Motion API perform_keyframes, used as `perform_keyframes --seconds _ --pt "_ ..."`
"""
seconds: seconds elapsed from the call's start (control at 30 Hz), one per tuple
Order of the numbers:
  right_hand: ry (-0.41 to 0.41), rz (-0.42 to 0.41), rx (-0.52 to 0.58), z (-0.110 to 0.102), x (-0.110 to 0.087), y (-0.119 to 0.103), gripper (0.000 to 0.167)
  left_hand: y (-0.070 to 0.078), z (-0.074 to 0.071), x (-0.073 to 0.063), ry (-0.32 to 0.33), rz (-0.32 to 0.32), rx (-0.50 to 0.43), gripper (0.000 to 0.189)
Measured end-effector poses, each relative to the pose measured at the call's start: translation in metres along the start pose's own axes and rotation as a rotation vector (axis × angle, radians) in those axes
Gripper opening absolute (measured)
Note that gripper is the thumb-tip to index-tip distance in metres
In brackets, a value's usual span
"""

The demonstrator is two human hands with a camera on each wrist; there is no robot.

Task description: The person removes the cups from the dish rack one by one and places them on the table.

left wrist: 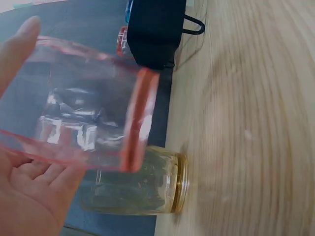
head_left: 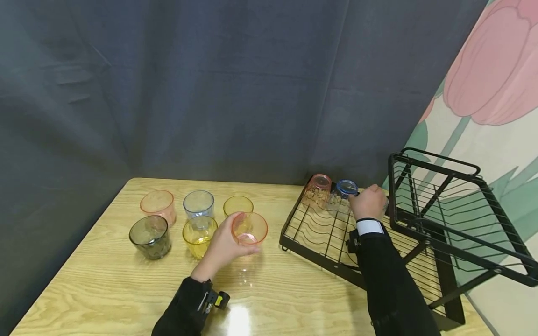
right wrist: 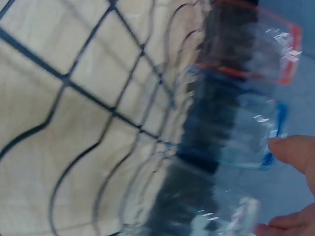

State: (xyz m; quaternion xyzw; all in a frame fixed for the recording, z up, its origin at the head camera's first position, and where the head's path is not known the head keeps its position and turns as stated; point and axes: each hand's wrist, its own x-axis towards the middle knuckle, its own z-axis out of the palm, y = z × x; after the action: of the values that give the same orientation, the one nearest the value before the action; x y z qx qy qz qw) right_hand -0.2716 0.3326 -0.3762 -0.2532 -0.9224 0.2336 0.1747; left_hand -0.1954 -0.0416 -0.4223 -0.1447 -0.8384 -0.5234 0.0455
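Note:
My left hand (head_left: 224, 242) holds a pink glass (head_left: 249, 228) with its mouth up, thumb and fingers on opposite sides. In the left wrist view, the pink glass (left wrist: 93, 108) is above the wood surface, overlapping a yellow glass (left wrist: 142, 187). Over the back of the black rack (head_left: 313, 256), my right hand (head_left: 369, 203) has its fingers around the base of a greyish glass (right wrist: 202, 211), mostly hidden from the head view. Its thumb lies close to an upside-down blue glass (head_left: 347, 189). Beyond that sits an upside-down pink-red glass (head_left: 320, 184).
On the wooden table (head_left: 105, 289) stand a second pink glass (head_left: 157, 203), a dark grey glass (head_left: 151, 238), a blue glass (head_left: 198, 203) and two yellow glasses (head_left: 197, 235). The rack's raised upper tier (head_left: 462, 214) rises to the right. A dark curtain (head_left: 210, 93) hangs behind.

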Motion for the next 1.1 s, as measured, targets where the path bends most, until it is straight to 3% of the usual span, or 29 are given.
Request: perform_keyframes --seconds 0.13,0.23,0.4,0.63,1.0,1.1 --pt "0.002 0.086 0.033 0.006 0.007 0.008 0.084 -0.004 -0.001 -0.002 -0.033 -0.014 0.03 0.1" --pt "-0.011 0.101 0.044 0.009 0.011 0.012 0.089 -0.009 -0.001 -0.003 -0.067 -0.031 0.018 0.101" --pt "-0.058 0.07 -0.021 0.009 0.019 0.016 0.091 -0.014 -0.001 -0.002 -0.13 -0.066 -0.041 0.099" --pt "-0.177 0.097 -0.16 0.013 0.032 0.023 0.093 -0.019 -0.002 -0.003 -0.181 -0.06 -0.024 0.097" --pt "-0.311 0.058 -0.389 -0.007 0.028 0.008 0.093 -0.014 -0.005 -0.003 -0.168 -0.097 0.03 0.099" --pt "-0.376 0.062 -0.379 -0.015 0.018 0.003 0.089 -0.013 -0.004 -0.003 -0.158 -0.106 0.053 0.098"
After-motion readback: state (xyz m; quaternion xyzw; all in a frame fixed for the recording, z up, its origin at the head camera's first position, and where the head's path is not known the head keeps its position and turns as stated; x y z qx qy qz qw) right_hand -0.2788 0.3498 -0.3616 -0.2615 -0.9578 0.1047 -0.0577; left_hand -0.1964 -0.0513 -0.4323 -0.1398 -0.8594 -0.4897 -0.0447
